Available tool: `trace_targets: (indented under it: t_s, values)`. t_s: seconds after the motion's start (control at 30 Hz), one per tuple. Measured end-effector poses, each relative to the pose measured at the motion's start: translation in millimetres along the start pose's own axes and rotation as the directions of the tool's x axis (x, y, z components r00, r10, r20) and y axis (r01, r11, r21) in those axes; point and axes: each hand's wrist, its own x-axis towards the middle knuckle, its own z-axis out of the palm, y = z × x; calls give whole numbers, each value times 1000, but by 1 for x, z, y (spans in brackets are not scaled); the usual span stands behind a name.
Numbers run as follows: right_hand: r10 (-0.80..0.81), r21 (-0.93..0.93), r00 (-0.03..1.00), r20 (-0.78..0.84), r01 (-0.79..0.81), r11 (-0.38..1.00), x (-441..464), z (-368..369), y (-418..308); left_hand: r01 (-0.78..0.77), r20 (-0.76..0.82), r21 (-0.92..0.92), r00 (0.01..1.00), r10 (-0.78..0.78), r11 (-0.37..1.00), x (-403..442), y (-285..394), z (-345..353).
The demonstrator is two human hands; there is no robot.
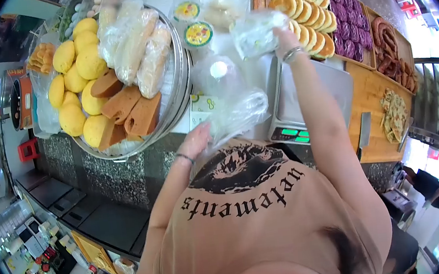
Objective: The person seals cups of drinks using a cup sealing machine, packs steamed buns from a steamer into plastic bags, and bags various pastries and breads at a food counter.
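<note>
My right hand (285,42) is raised over the counter, its fingers closed on a clear printed plastic bag (257,34), beside a tray of round golden flatbreads (303,11). Low at the counter's near edge, my left hand (199,138) touches the left side of a pile of clear plastic bags (238,114); its fingers are partly blurred. A small printed box (199,109) stands just beyond it. Between my arms lies a metal scale (307,100) with green lit digits.
At left, a round steamer tray (183,76) holds yellow buns (91,62), brown cake wedges (144,116) and wrapped rolls (153,58). Purple rolls (347,22) and sausages (386,45) fill trays at right. A cleaver (364,130) and flatbread pieces (393,114) lie on a wooden board (380,145).
</note>
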Motion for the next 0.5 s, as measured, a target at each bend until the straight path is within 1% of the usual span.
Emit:
trace_targets:
  t_s: [0.03,0.07,0.1,0.13,0.17,0.2,0.23,0.27,0.3,0.33,0.37,0.4,0.43,0.47,0.5]
  values:
    - [185,753,980,68,-172,636,0,-1,10,-25,3,-53,1000,25,998,5,2,2]
    - [267,959,929,256,-209,-192,-5,-8,13,8,58,-58,998,-5,998,11,2,3]
    - [287,947,915,285,-224,-229,-23,-18,23,37,114,-59,993,-30,998,18,2,3]
    - [261,928,930,258,-164,-334,-47,-41,15,74,84,-62,994,-69,995,16,15,6]
    - [236,895,946,221,-101,-434,-71,-58,7,80,89,-65,993,-74,995,28,8,10]
    - [238,894,944,231,-109,-434,-97,-61,1,141,130,-93,983,-128,986,44,-7,17]
    - [126,799,926,357,-232,-555,-122,-63,-4,207,173,-119,967,-185,971,52,-17,23]
    - [0,677,891,454,-345,-650,-135,-65,-8,201,195,-21,961,-194,979,48,2,19]
    - [-1,746,895,445,-372,-553,-146,-36,-6,201,194,-24,962,-192,979,55,2,24]
    - [-25,629,749,662,-573,-526,-165,-8,-6,198,232,-24,954,-188,980,62,-3,31]
    - [0,652,694,720,-677,-340,-177,9,-18,189,266,-21,948,-177,982,71,-9,38]
    - [-77,636,682,727,-711,-298,-180,36,-31,-119,240,77,966,97,990,80,-22,49]
    - [-166,593,599,784,-801,-89,-179,40,-43,-455,294,422,887,356,785,104,-49,60]
    - [-185,575,577,796,-815,-70,-175,46,-62,9,309,-273,948,79,962,106,-50,67]
    - [-133,587,582,803,-809,7,-173,68,-61,-61,298,-241,945,134,969,104,-48,69]
